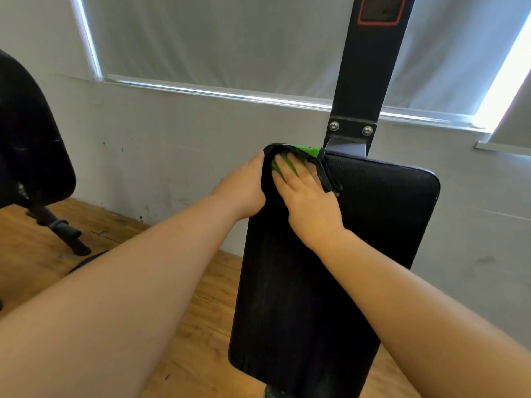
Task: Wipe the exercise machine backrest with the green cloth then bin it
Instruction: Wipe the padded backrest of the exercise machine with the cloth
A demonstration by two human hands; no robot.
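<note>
Up close, the right hand's fingers [283, 165] lie flat and fairly straight on the green cloth [309, 152], pressing it against the top left corner of the black padded backrest [373, 214]. The right hand [304, 193] covers much of the cloth, whose dark underside folds over the pad's upper edge. The left hand [244, 188] wraps around the pad's left edge just beside it; its fingertips are hidden behind the pad, seemingly steadying it. Above, a black metal upright [370, 70] is bolted to the pad. Wiping seems under way near the top; the lower pad likely remains, and binning is left. No bin is visible.
</note>
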